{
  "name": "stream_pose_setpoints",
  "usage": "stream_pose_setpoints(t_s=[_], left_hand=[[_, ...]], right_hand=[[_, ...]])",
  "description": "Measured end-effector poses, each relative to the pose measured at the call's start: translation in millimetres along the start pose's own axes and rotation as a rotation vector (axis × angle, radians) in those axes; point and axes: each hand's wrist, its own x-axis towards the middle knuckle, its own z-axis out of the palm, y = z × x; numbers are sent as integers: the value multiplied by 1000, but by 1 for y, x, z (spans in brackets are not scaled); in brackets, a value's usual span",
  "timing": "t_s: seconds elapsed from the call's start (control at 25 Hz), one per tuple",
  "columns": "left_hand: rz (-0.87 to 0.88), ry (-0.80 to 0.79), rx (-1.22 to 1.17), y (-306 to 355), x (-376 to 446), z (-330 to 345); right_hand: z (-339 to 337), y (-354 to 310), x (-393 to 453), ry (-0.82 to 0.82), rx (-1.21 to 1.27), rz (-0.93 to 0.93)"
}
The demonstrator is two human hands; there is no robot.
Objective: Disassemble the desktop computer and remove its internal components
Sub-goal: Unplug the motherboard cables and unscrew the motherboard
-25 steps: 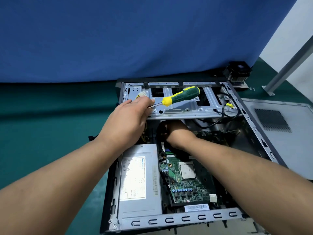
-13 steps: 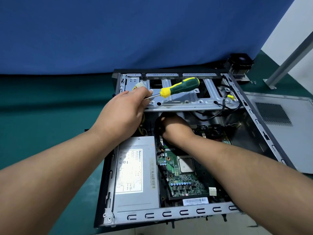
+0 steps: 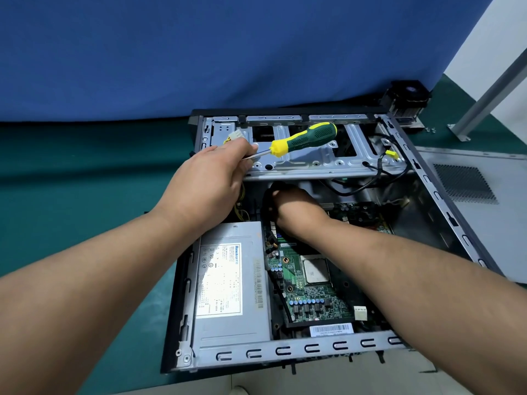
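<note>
The head view shows an open desktop computer case (image 3: 445,195) lying on its side on a green mat (image 3: 85,178), with its removed side panel (image 3: 484,201) to the right. The left hand (image 3: 211,183) rests at the edge of the metal drive cage (image 3: 322,163), its fingers curled round the shaft of a yellow-and-green screwdriver (image 3: 302,139) whose handle lies across the cage; a white power connector (image 3: 235,136) pokes out just beyond the knuckles. The right hand (image 3: 296,208) reaches down under the cage, beside the black cable bundle (image 3: 268,201); its fingers are hidden, so whether it grasps anything cannot be told. The silver power supply (image 3: 232,283) sits in the near left of the case, and the green motherboard (image 3: 310,289) with its bare CPU (image 3: 315,270) lies next to it. A detached cooler fan (image 3: 406,99) stands behind the case. The step in hand is probably freeing a plug or cable from the board beneath the cage. Done well, it calls for gripping the connector body, not the wires, pressing any latch first, and pulling straight out. The screwdriver tip should be kept off the board, or the tool set down so both hands are free. The cage edges look sharp, so the wrist should move slowly.
</note>
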Motion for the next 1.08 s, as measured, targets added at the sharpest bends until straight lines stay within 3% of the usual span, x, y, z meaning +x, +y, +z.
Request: stream_pose_setpoints(t_s=[0.16, 0.72, 1.08], left_hand=[[-7, 10, -5, 1, -1, 1], [-6, 4, 18, 0, 0, 0], [-11, 4, 21, 1, 1, 1]], right_hand=[[1, 1, -2, -57, -60, -70], [-2, -1, -3, -21, -220, -158], [-4, 2, -2, -28, -86, -87]])
